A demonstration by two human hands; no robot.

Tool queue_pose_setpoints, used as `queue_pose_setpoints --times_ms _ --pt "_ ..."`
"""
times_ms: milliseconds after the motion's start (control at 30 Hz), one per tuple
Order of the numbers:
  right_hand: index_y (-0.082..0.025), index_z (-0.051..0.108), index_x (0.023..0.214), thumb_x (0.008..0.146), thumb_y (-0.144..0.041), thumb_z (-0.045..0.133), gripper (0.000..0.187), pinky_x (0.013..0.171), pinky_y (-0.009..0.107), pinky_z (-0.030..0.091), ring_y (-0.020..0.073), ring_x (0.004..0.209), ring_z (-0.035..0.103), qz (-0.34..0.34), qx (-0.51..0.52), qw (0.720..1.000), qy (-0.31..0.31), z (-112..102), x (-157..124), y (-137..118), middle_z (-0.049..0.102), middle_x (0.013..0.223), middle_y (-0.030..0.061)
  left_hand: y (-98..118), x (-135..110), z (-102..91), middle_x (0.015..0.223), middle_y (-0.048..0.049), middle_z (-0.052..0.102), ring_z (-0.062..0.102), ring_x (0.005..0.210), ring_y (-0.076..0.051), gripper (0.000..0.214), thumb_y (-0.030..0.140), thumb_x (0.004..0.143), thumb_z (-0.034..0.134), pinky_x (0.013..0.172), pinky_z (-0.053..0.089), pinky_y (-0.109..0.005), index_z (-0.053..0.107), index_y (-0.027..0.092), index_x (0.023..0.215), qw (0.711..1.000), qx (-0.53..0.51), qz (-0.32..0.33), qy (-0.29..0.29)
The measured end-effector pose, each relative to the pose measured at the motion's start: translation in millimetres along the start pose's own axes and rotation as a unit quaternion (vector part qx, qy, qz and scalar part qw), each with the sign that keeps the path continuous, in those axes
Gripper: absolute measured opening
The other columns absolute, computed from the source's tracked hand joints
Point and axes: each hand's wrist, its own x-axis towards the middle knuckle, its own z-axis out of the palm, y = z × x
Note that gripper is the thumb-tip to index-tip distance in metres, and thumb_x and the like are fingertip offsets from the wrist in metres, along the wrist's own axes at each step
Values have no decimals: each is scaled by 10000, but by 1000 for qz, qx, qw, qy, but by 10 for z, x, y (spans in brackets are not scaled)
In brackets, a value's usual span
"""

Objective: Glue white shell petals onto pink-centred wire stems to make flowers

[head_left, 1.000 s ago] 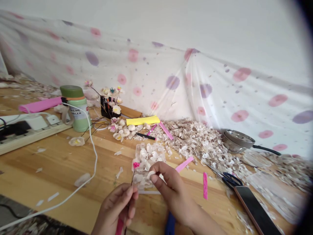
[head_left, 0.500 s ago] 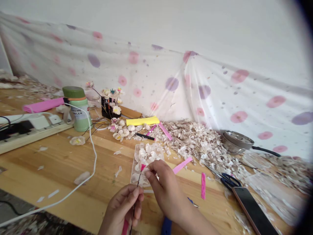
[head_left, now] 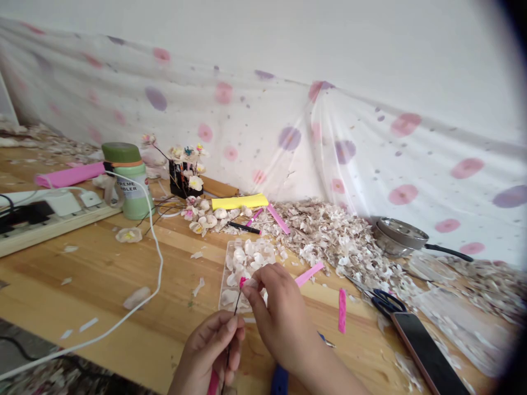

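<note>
My left hand (head_left: 212, 345) is closed around a thin dark wire stem (head_left: 237, 303), which slants upward. A pink strip (head_left: 213, 382) also shows in that palm. At the stem's top sits a small bright pink flower centre (head_left: 242, 282). My right hand (head_left: 278, 312) pinches with thumb and forefinger right beside this pink tip; what lies between those fingertips is mostly hidden, perhaps a pale petal. Behind the hands a clear plastic tray (head_left: 224, 274) holds many white petals (head_left: 247, 257), partly covered by my right hand.
A heap of petal scraps (head_left: 329, 241) runs along the back. To the right are scissors (head_left: 385, 302), a phone (head_left: 428, 351) and a small pan (head_left: 399, 236). Pink strips (head_left: 342, 311) lie about. A green tumbler (head_left: 132, 189), white cable (head_left: 158, 247) and power strip (head_left: 61, 219) are left.
Both hands have shifted very slightly to the right with the stem, and the view has moved a little. The grips look the same.
</note>
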Motion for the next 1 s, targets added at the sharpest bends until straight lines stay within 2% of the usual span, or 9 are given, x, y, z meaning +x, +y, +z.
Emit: queue_pose_setpoints --times_ms 100,433,700,1000 --pt "-197 486 707 882 -149 581 204 680 307 377 201 761 528 7 1 1000 4 -2 -1 -3 577 749 28 -17 8 -9 440 4 572 406 327 -46 383 502 590 825 348 268 -136 686 150 647 1000 0 -9 -4" --pt "-189 525 694 848 -107 625 201 682 300 387 200 763 545 10 2 1000 9 10 1 -9 597 744 29 -18 0 31 509 -8 617 416 335 -26 375 478 579 841 346 264 -125 688 141 641 1000 -20 -9 -6" --pt "-186 539 687 848 -116 638 202 663 295 384 190 739 541 13 12 1000 17 10 2 -1 599 716 20 11 -19 35 546 -6 620 396 345 -12 359 451 569 851 338 248 -117 687 142 649 999 -34 -39 -10" --pt "-188 546 688 822 -66 643 205 659 290 389 195 748 549 -6 -6 1000 27 20 4 -3 608 723 23 5 -43 47 529 -8 616 392 349 -16 329 414 565 857 341 249 -117 687 144 646 998 -48 -46 9"
